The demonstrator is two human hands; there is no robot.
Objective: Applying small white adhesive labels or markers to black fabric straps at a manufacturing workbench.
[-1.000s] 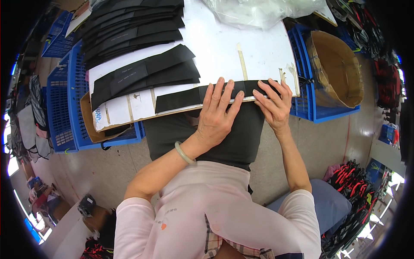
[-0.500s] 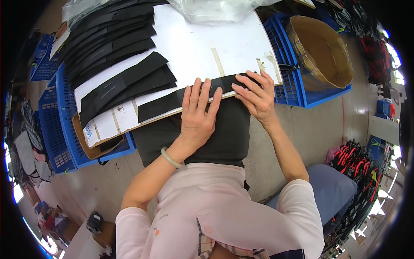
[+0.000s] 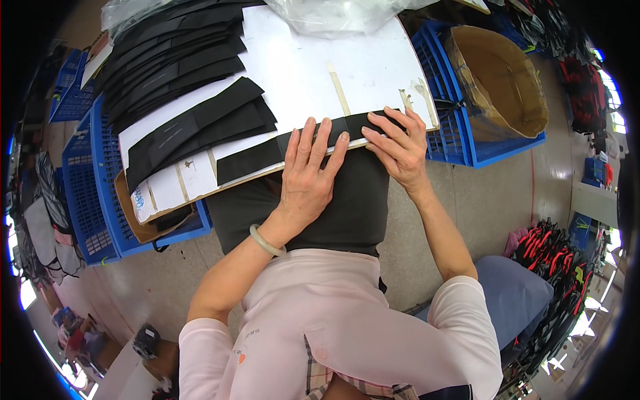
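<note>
A long black fabric strip lies flat along the near edge of a white board over my lap. My left hand presses on its middle with the fingers stretched out and spread. At the strip's right end, my right hand rests with its fingers extended over the fabric and the board's edge; part of the strip is hidden beneath it. Left of my hands, a few black strips overlap in a small fanned pile. Beyond them a larger stack of black strips covers the board's far left.
Clear plastic sheeting lies over the board's far edge. Blue crates stand on both sides; the right crate holds a round brown carton. A cardboard box sits under the board's left corner. A blue-grey cushion is at my right.
Both hands stay on the strip. The left index finger has spread slightly to the right, and the view has shifted a little. The strips lie as before.
</note>
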